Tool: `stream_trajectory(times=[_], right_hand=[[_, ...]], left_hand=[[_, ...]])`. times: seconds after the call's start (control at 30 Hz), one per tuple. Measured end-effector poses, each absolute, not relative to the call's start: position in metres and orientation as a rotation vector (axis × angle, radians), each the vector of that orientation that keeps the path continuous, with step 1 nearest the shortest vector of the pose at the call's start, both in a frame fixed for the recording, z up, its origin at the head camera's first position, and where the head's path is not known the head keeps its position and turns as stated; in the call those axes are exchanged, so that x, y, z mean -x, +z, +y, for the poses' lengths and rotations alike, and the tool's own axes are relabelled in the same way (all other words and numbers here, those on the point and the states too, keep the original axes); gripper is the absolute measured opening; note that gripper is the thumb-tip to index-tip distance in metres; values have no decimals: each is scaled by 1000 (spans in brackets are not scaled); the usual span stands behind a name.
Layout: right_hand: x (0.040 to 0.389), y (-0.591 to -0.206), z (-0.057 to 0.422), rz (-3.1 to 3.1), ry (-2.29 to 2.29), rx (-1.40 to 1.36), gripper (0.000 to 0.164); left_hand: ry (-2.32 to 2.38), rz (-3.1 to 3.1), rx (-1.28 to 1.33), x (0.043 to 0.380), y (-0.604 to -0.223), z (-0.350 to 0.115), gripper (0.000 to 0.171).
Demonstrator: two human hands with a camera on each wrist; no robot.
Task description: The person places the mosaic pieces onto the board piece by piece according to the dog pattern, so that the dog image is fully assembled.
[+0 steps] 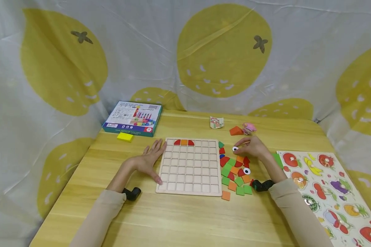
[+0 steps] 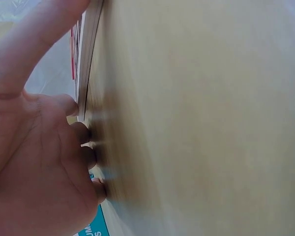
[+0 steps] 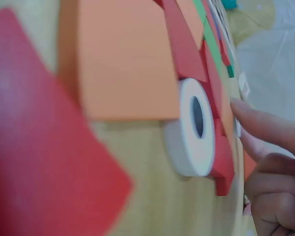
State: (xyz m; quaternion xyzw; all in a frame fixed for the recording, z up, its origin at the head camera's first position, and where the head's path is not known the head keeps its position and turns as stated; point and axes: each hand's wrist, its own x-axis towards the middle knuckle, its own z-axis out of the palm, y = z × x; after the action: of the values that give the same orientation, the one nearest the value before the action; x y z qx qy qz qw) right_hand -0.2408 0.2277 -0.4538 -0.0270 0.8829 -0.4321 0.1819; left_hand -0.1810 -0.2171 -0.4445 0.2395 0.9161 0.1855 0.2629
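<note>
A wooden grid board lies flat on the table. In its top row sit an orange square and two red curved pieces, one on either side. My left hand, fingers spread, rests along the board's left edge, with the thumb at the lower-left corner. Right of the board, my right hand pinches a white eye disc with a dark centre between thumb and finger. Below it spreads a pile of red, green and orange pieces. A second eye disc lies among them.
A boxed set stands at the back left, with a yellow block before it. Farther back are a small printed paper, an orange-red piece and a pink item. A fruit puzzle board lies at the right.
</note>
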Motion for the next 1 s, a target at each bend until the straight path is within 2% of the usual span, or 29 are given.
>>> stream_trajectory(times=[0.13, 0.37, 0.6, 0.83, 1.0], right_hand=[[240, -455, 229, 2515, -1203, 74, 35], [238, -441, 210, 2562, -1261, 245, 26], [233, -425, 135, 2484, -1316, 314, 20], [232, -438, 49, 2431, -1349, 348, 21], [233, -446, 17, 2478, -1334, 350, 21]], left_hand=[[501, 2472, -650, 182, -444, -216, 146], [487, 2481, -647, 182, -444, -216, 147], [497, 2482, -665, 181, -443, -216, 148], [484, 2481, -661, 179, -443, -216, 148], [488, 2480, -647, 180, -443, -216, 147]])
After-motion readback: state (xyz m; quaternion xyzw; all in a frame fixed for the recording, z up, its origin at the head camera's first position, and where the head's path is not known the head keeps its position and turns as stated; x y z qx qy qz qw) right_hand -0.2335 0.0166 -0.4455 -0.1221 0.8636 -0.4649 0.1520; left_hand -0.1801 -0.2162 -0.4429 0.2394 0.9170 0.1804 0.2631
